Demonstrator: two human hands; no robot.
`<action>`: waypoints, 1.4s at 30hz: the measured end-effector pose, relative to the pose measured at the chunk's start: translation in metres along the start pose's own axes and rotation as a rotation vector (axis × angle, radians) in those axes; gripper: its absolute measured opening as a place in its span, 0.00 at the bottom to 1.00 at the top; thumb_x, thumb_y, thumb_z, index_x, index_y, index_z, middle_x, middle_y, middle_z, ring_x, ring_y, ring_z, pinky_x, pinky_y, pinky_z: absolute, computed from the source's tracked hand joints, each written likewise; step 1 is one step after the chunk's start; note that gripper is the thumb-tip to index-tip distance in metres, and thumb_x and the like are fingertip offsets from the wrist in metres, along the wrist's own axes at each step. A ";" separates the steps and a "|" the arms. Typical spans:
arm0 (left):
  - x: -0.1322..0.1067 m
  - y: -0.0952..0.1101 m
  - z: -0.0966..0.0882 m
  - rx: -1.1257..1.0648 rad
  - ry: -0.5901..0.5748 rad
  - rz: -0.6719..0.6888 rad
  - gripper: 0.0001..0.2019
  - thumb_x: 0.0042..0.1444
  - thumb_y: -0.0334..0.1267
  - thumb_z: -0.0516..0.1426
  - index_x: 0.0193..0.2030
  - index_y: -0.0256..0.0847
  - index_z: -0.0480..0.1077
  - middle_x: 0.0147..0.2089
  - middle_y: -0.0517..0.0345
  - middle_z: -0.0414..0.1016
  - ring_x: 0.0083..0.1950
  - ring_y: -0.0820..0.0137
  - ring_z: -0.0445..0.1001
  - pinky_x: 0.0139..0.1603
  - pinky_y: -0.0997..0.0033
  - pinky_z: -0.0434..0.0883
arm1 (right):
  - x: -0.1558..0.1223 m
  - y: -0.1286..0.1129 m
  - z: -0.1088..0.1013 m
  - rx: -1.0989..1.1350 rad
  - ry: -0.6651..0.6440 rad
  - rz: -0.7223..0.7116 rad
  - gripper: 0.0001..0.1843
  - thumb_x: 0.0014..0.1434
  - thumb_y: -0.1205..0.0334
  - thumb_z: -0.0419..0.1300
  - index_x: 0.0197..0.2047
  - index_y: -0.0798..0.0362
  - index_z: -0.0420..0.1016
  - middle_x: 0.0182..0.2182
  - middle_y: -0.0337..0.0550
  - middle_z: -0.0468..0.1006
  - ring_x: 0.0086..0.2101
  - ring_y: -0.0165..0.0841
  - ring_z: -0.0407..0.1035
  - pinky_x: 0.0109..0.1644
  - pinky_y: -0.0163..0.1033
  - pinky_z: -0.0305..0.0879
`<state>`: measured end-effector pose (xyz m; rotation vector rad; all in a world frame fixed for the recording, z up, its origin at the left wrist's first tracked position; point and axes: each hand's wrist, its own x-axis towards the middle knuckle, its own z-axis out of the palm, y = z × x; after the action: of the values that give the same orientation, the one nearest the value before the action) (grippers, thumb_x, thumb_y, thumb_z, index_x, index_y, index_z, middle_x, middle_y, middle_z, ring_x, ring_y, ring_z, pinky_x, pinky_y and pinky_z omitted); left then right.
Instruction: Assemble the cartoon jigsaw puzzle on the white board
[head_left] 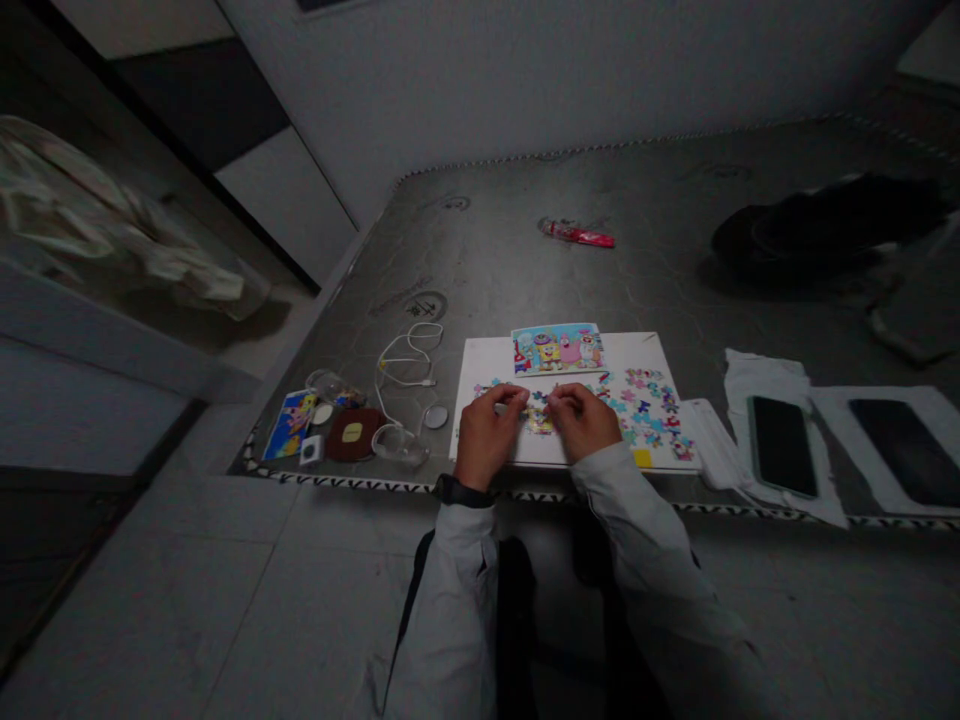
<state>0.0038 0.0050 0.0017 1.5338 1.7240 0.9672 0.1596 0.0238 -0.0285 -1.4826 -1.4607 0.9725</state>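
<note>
My left hand (491,430), with a dark band on its wrist, is closed in a pinch above the white board (484,362). Facing it, my right hand (586,422) is pinched too, fingertips a short way from the left ones. Whatever either holds is too small to make out. Between and below the hands lies a partly joined patch of jigsaw puzzle (538,420), yellow in places. Loose puzzle pieces (651,408) are spread over the board's right side, and some show by the left hand. Behind the hands, a colourful cartoon picture card (559,349) rests on the board.
Left of the board are a white cable (405,362), a brown round-cornered case (353,434), a blue cartoon packet (291,424) and a small round disc (435,416). Rightward lie a phone (781,445) and a dark tablet-like slab (906,450). A red-handled tool (577,235) lies farther back.
</note>
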 end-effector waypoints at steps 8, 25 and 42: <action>0.003 -0.003 0.003 0.076 0.077 -0.026 0.09 0.61 0.42 0.59 0.39 0.43 0.79 0.39 0.58 0.83 0.42 0.69 0.79 0.45 0.72 0.70 | -0.001 -0.002 -0.001 -0.241 0.026 -0.097 0.11 0.59 0.54 0.57 0.37 0.50 0.78 0.34 0.43 0.82 0.34 0.36 0.73 0.40 0.41 0.64; 0.003 -0.006 -0.005 0.254 0.166 -0.178 0.13 0.60 0.48 0.59 0.38 0.43 0.81 0.40 0.54 0.84 0.41 0.64 0.79 0.43 0.69 0.68 | -0.001 0.006 0.000 -0.584 -0.123 -0.162 0.05 0.58 0.56 0.64 0.37 0.46 0.80 0.33 0.37 0.79 0.40 0.36 0.71 0.43 0.43 0.50; 0.003 -0.006 -0.004 0.215 0.119 -0.031 0.09 0.63 0.42 0.56 0.39 0.43 0.77 0.40 0.57 0.82 0.41 0.68 0.78 0.43 0.72 0.67 | -0.002 0.003 0.001 -0.566 -0.089 -0.199 0.07 0.61 0.56 0.61 0.38 0.47 0.80 0.33 0.40 0.80 0.40 0.37 0.71 0.43 0.43 0.50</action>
<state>-0.0032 0.0075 -0.0008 1.6052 1.9848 0.8967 0.1597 0.0223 -0.0313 -1.6486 -2.0171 0.5280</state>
